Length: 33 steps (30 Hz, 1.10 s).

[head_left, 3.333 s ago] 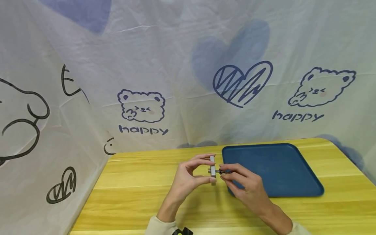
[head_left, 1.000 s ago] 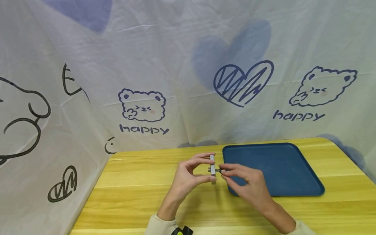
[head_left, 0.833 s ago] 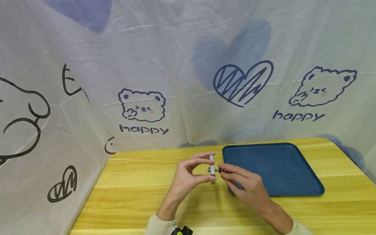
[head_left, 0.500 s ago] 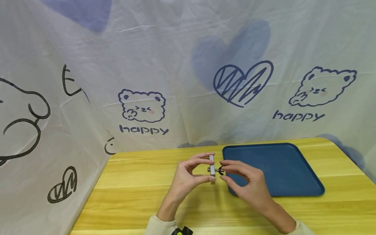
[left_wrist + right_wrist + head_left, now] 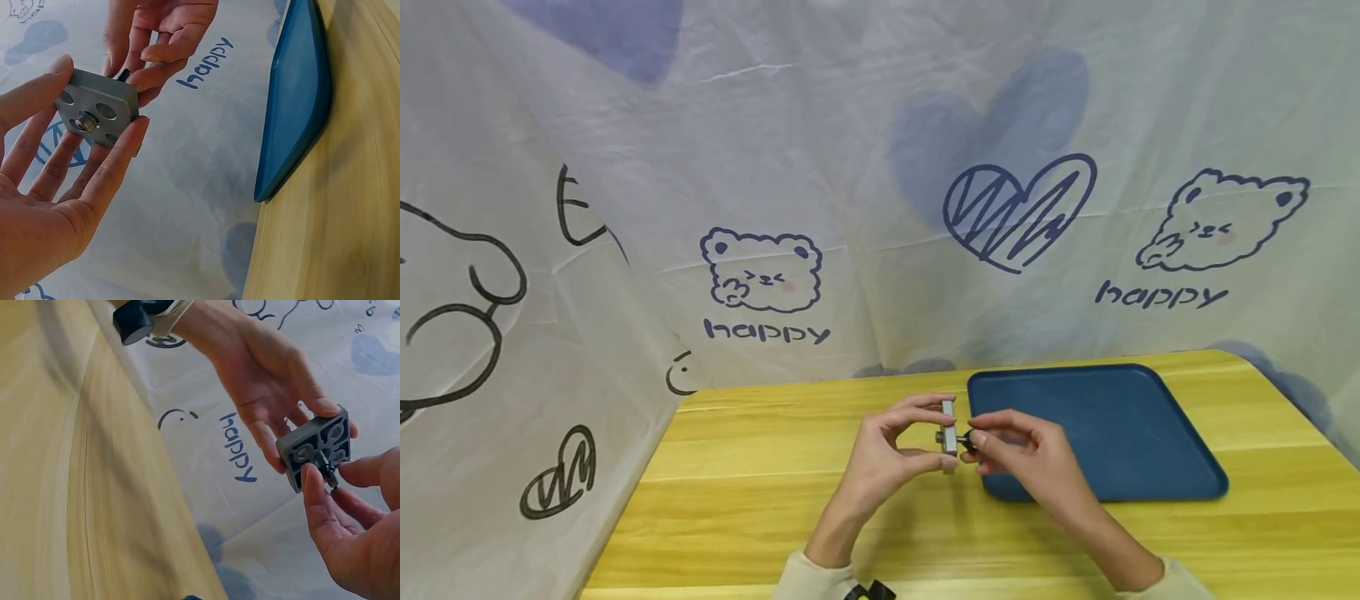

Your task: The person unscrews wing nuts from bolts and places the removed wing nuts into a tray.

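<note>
My left hand (image 5: 880, 454) holds a grey square block (image 5: 90, 99) by its edges, thumb on one side and fingers on the other, above the table. Holes show near the block's corners, and a bolt (image 5: 87, 122) passes through its middle. On the block's ribbed side, in the right wrist view, the bolt's shaft carries a black wing nut (image 5: 326, 470). My right hand (image 5: 1041, 458) pinches this wing nut with thumb and fingertips, partly hiding it in the head view.
A blue tray (image 5: 1105, 433) lies on the yellow wood-grain table (image 5: 737, 500), behind and right of the hands. A white printed cloth (image 5: 880, 167) hangs behind the table and along its left side.
The right thumb and fingers were spread around the wing nut half a second ago and now close on it, the thumb higher. The left hand and block have shifted slightly right.
</note>
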Each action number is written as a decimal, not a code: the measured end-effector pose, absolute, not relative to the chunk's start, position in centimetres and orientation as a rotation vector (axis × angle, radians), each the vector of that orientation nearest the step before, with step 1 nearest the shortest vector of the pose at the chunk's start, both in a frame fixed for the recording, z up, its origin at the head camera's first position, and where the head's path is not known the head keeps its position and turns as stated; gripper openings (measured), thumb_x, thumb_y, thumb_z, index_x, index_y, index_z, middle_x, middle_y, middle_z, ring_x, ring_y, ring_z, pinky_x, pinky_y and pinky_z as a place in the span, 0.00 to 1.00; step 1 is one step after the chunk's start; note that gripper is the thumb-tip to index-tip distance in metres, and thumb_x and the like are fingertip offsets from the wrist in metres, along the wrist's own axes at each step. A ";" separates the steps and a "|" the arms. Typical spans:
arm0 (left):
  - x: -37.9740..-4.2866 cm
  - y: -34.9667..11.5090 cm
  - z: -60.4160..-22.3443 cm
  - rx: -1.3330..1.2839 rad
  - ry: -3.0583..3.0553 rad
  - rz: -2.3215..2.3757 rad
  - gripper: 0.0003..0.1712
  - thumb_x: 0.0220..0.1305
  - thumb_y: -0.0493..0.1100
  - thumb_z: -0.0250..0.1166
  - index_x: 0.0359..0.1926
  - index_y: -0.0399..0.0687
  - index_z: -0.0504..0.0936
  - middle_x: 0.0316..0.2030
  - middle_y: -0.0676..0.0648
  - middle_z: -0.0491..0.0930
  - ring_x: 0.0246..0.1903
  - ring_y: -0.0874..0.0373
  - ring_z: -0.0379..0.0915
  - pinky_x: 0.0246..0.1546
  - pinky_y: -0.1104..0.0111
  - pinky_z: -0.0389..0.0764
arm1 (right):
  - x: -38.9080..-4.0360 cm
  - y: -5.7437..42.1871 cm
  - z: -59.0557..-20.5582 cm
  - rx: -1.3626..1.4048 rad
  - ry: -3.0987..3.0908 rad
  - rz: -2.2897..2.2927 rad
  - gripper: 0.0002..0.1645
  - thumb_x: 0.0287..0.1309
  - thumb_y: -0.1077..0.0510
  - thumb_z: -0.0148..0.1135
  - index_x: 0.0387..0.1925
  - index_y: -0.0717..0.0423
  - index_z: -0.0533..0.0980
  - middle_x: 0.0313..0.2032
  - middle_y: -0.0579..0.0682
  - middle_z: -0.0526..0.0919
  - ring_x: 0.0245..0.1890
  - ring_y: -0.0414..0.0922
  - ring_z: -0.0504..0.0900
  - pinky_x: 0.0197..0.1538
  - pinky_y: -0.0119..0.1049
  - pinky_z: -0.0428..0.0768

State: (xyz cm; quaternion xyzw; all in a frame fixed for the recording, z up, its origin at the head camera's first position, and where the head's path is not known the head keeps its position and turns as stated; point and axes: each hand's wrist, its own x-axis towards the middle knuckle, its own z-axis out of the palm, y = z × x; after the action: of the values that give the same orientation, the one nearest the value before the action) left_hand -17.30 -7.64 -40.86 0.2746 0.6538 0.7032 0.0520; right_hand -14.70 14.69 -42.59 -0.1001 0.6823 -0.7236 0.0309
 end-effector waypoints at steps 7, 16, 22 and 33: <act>-17.2 -7.4 -41.0 0.847 2.007 2.115 0.22 0.52 0.26 0.78 0.50 0.36 0.88 0.63 0.45 0.78 0.64 0.49 0.74 0.45 0.55 0.88 | -14.7 14.7 -42.6 -0.263 1.968 -2.248 0.25 0.69 0.57 0.67 0.58 0.72 0.75 0.43 0.60 0.88 0.41 0.51 0.90 0.47 0.50 0.88; -17.1 -7.2 -41.1 0.870 2.001 2.099 0.21 0.53 0.26 0.77 0.50 0.35 0.87 0.63 0.44 0.78 0.65 0.48 0.73 0.44 0.55 0.89 | -14.8 14.6 -42.5 -0.219 1.998 -2.240 0.24 0.66 0.60 0.69 0.55 0.75 0.75 0.40 0.60 0.87 0.39 0.52 0.89 0.44 0.47 0.89; -17.1 -7.1 -41.1 0.861 2.001 2.095 0.21 0.54 0.26 0.77 0.50 0.35 0.87 0.63 0.43 0.77 0.65 0.47 0.73 0.44 0.56 0.88 | -14.7 14.5 -42.4 -0.254 2.078 -2.232 0.20 0.65 0.62 0.70 0.51 0.72 0.76 0.40 0.61 0.84 0.37 0.52 0.89 0.41 0.47 0.89; -17.2 -7.3 -41.0 0.850 2.004 2.122 0.22 0.53 0.27 0.78 0.51 0.35 0.87 0.63 0.42 0.78 0.65 0.48 0.72 0.46 0.56 0.88 | -14.7 14.3 -43.3 -0.550 2.323 -2.218 0.08 0.65 0.65 0.69 0.42 0.65 0.80 0.45 0.61 0.85 0.41 0.47 0.88 0.42 0.44 0.89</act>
State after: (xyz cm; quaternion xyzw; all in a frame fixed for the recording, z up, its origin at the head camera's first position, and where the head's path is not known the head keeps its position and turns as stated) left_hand -17.22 -7.33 -41.03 0.2794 0.6584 0.6970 0.0508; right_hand -14.71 14.30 -43.27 -0.1686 0.7116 -0.6795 -0.0585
